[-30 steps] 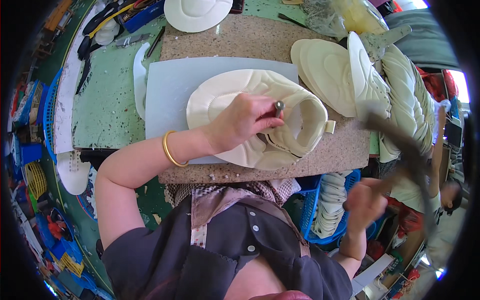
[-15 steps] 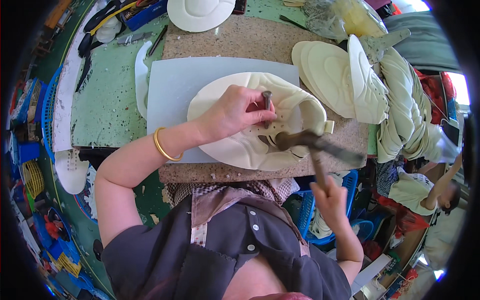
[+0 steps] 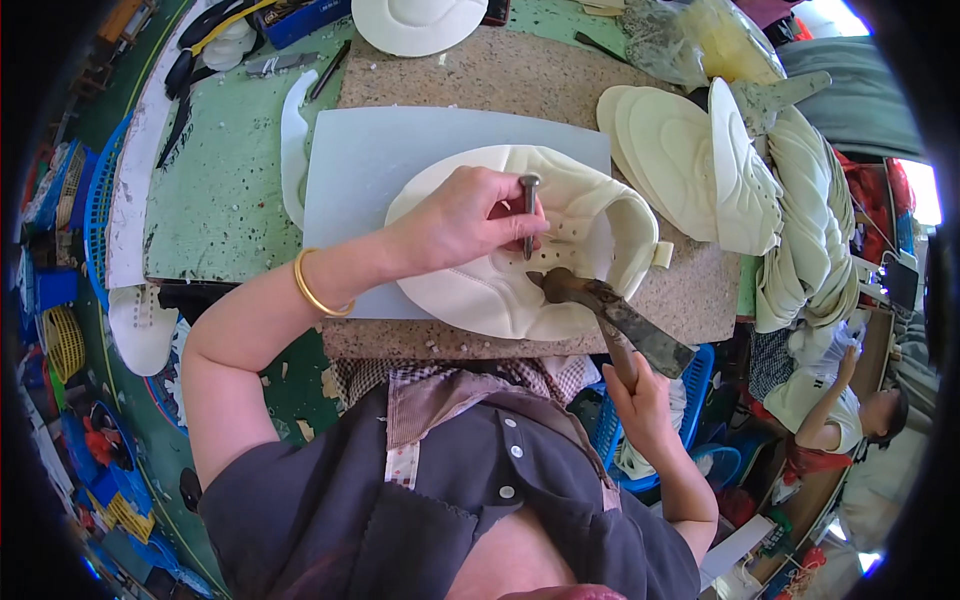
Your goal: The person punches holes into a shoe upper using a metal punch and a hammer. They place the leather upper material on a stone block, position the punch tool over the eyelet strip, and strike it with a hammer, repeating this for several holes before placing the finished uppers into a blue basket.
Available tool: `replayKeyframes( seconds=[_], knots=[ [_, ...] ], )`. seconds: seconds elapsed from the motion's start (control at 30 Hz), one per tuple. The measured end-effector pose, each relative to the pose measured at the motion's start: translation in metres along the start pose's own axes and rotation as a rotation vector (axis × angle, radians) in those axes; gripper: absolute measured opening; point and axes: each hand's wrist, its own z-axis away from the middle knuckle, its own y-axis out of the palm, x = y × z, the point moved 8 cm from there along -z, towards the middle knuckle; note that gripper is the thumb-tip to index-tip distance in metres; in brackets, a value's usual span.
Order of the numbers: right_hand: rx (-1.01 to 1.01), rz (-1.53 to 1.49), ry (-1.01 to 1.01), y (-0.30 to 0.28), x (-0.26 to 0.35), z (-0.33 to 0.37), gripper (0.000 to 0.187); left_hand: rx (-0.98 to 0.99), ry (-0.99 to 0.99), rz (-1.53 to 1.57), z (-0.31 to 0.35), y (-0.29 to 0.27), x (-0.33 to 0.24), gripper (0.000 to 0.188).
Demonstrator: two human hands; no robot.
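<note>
A cream shoe upper (image 3: 480, 298) with rows of small holes lies on a pale grey sheet (image 3: 350, 170). My left hand (image 3: 465, 215) rests over the upper, thumb and fingers pinched round a steel hole punch (image 3: 529, 205). The punch stands nearly upright, its lower end at the row of holes; whether it touches the leather is hard to see. In my right hand (image 3: 643, 405) is a hammer (image 3: 650, 335), gripped by its wooden handle. Its dark metal head hangs over the near right part of the upper, apart from the punch.
Under the sheet is a speckled stone slab (image 3: 480, 75) on a green worktable (image 3: 215, 210). More cream uppers (image 3: 660, 170) are stacked at the right, another cream piece (image 3: 418, 22) at the far edge. A blue basket (image 3: 698, 385) stands below, right. Another person (image 3: 825, 410) sits farther right.
The hammer has shifted left and nearer to me, its head turning, and is less blurred now. My left hand still holds the punch. The whole view has shifted slightly.
</note>
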Motion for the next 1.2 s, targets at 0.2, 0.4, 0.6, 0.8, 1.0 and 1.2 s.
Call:
replayKeyframes(
  seconds=[0.2, 0.4, 0.6, 0.8, 1.0, 1.2],
  knots=[
    [-0.499, -0.601, -0.210, -0.086, 0.035, 0.002, 0.015, -0.045, 0.138, -0.249, 0.014, 0.004, -0.013, 0.012],
    [-0.010, 0.017, -0.023, -0.022, 0.016, -0.006, 0.016, -0.125, 0.361, -0.539, 0.016, 0.006, -0.030, 0.015],
    [-0.039, -0.043, 0.154, 0.002, -0.009, 0.003, 0.015, 0.058, 0.077, -0.015, 0.015, -0.006, -0.004, 0.014],
    [-0.502, -0.846, -0.381, -0.095, 0.055, 0.002, 0.014, -0.044, 0.388, -0.438, 0.035, 0.001, -0.026, 0.016],
    [-0.057, -0.005, -0.173, -0.026, 0.035, -0.015, 0.016, -0.062, 0.522, -0.553, 0.032, 0.005, -0.038, 0.022],
    [-0.400, 0.071, -0.195, -0.087, 0.046, -0.077, 0.022, -0.489, 0.226, -0.029, 0.045, -0.109, -0.043, 0.021]
  ],
)
